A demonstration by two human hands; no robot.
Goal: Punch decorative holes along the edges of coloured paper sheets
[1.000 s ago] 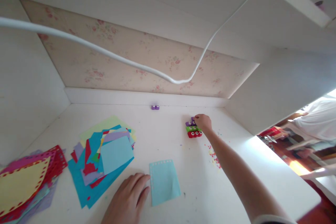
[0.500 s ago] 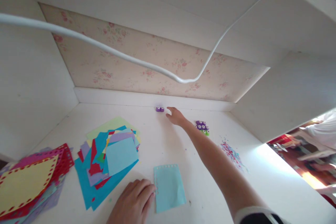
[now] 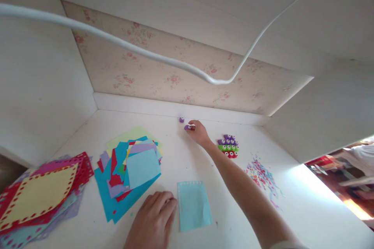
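Main light enters from the right. Glare washes out the right edge of the tabletop (image 3: pixel 306 181); a sunlit patch on the floor (image 3: pixel 357 207) is overexposed. The overhead panel (image 3: pixel 189 11) sits in grey shade. A faint, soft-edged shadow falls below the right hand (image 3: pixel 193 125). Wide-angle stretching affects the outer edges. Fine detail is soft; the far-right background is blurred.

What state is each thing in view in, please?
Purple piece: held in right hand
Other purple piece: unheld, near back ledge
Grouped pieces: set in rows
Light blue sheet: lying, far edge punched
Left hand: curled beside that sheet
Paper piles: loose, overlapping
Small coloured bits: scattered
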